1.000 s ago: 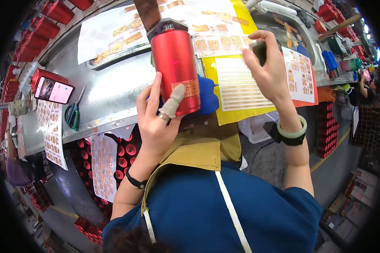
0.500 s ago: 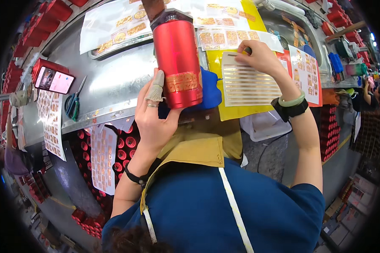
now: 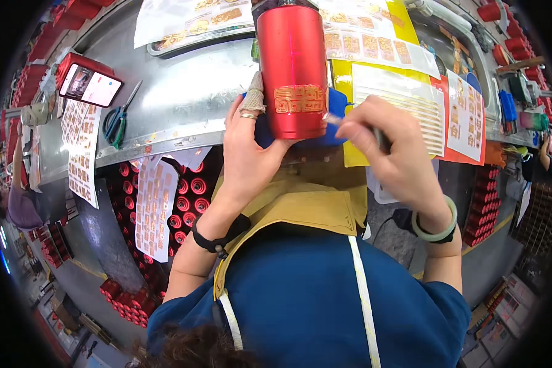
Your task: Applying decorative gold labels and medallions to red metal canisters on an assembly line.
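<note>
A red metal cylinder (image 3: pixel 292 52) with a band of gold patterned decal (image 3: pixel 300 99) near its lower end lies over a blue pad (image 3: pixel 337 132). My left hand (image 3: pixel 248 144) cradles its lower left side, thumb under the bottom end; one finger wears a pale cloth cover. My right hand (image 3: pixel 405 144) is closed round a slim tool (image 3: pixel 333 119) whose pale tip reaches the right end of the decal. A dark part of its handle shows between the fingers; its exact kind is unclear. Right of the pad, a sheet of pale strips (image 3: pixel 405 104) lies on a yellow sheet (image 3: pixel 356 153).
Gold decal sheets (image 3: pixel 374 52) lie at the back, others (image 3: pixel 465 119) at right. On the left are a phone (image 3: pixel 91 86), scissors (image 3: pixel 116 122) and a hanging decal sheet (image 3: pixel 83 147). Red cylinders (image 3: pixel 197 186) stand below the metal bench (image 3: pixel 184 80); another person (image 3: pixel 24 205) is far left.
My right hand has come from the strip sheet, left and down to the cylinder's decal. The left hand keeps hold of the cylinder. The whole view has shifted slightly.
</note>
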Tool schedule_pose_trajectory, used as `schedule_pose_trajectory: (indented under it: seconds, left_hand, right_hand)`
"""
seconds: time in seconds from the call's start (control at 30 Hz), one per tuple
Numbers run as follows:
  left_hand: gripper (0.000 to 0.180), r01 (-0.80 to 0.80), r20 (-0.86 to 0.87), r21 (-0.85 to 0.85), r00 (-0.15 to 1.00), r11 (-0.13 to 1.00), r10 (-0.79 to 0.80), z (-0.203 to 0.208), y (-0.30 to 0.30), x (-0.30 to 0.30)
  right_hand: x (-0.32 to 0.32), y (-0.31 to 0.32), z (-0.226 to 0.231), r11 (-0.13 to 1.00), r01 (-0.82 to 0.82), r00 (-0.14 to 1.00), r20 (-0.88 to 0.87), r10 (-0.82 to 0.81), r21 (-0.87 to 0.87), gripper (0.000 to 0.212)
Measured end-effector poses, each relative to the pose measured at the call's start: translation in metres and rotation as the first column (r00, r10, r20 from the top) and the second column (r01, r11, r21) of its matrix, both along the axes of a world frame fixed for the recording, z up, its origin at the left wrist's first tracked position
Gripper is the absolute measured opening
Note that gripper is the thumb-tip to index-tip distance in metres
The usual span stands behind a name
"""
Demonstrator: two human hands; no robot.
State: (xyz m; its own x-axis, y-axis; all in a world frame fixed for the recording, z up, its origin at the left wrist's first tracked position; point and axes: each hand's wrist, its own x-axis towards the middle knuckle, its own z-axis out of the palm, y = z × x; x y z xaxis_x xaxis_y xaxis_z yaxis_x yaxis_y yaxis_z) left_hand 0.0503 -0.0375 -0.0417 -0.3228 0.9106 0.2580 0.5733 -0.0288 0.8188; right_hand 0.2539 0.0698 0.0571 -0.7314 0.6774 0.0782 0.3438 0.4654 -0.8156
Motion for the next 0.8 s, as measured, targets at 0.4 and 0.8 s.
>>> schedule_pose_trajectory:
  seconds: [0.4, 0.8]
  left_hand:
    - [0.082, 0.203, 0.507, 0.003, 0.844, 0.979, -0.177, 0.014, -0.009, -0.003]
    - [0.084, 0.129, 0.472, 0.047, 0.871, 0.991, -0.135, 0.01, -0.01, 0.006]
  right_hand:
    - [-0.021, -0.016, -0.022, 0.998, -0.054, 0.998, 0.032, 0.055, -0.044, 0.012]
    - [-0.017, -0.013, -0.021, 0.992, 0.108, 0.994, 0.024, -0.107, -0.065, 0.017]
